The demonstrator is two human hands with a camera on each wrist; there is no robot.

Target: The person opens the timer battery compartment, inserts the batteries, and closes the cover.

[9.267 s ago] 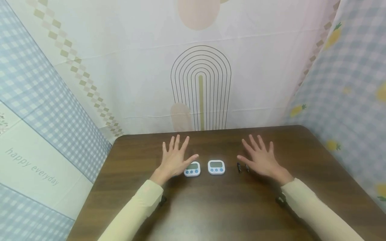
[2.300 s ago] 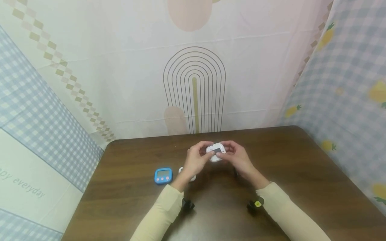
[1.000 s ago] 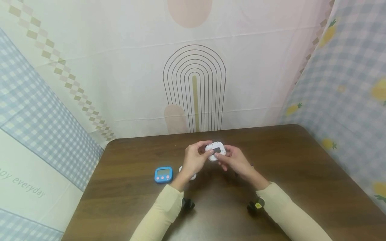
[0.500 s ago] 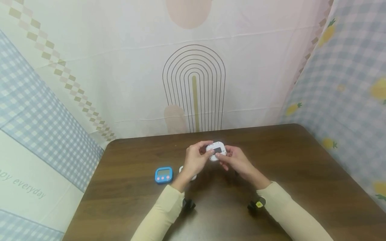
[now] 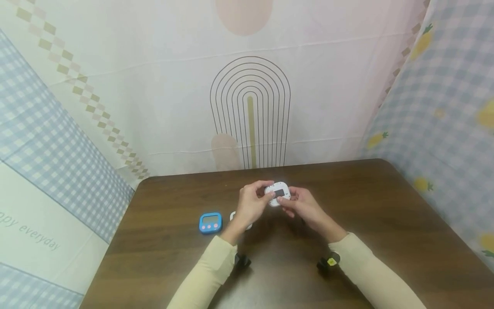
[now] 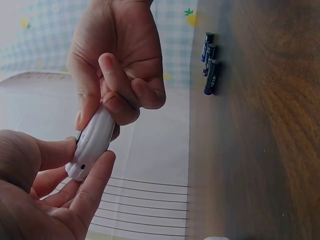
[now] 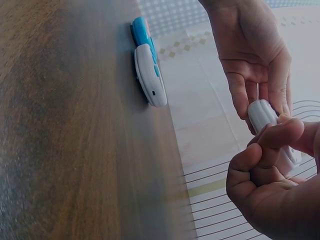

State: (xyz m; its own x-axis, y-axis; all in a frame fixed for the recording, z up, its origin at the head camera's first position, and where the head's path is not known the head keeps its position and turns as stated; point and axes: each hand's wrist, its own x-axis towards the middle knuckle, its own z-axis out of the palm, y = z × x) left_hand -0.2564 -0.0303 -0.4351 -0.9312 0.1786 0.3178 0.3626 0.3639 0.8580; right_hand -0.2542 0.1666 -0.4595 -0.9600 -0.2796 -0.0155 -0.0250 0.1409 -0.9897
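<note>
Both hands hold a white digital timer (image 5: 283, 187) above the table, its back with a dark rectangle turned toward the head camera. My left hand (image 5: 248, 208) pinches its left side, thumb on the back. From the right, my right hand (image 5: 306, 208) grips the edge with its thumb on the back; its other fingers are curled, as the left wrist view shows. A second white timer (image 7: 148, 75) lies on the table, partly hidden by the left forearm in the head view. Beside it is a blue timer (image 5: 210, 223) with pink buttons.
Several small dark batteries (image 6: 212, 77) lie on the brown wooden table (image 5: 162, 257), hidden behind the right hand in the head view. A patterned cloth (image 5: 173, 107) hangs behind the table's far edge, and checked cloths hang at both sides.
Earliest, both hands were spread above the table with two white timers lying there. One is now held back-up in both hands. Over the last second the grip stays almost the same.
</note>
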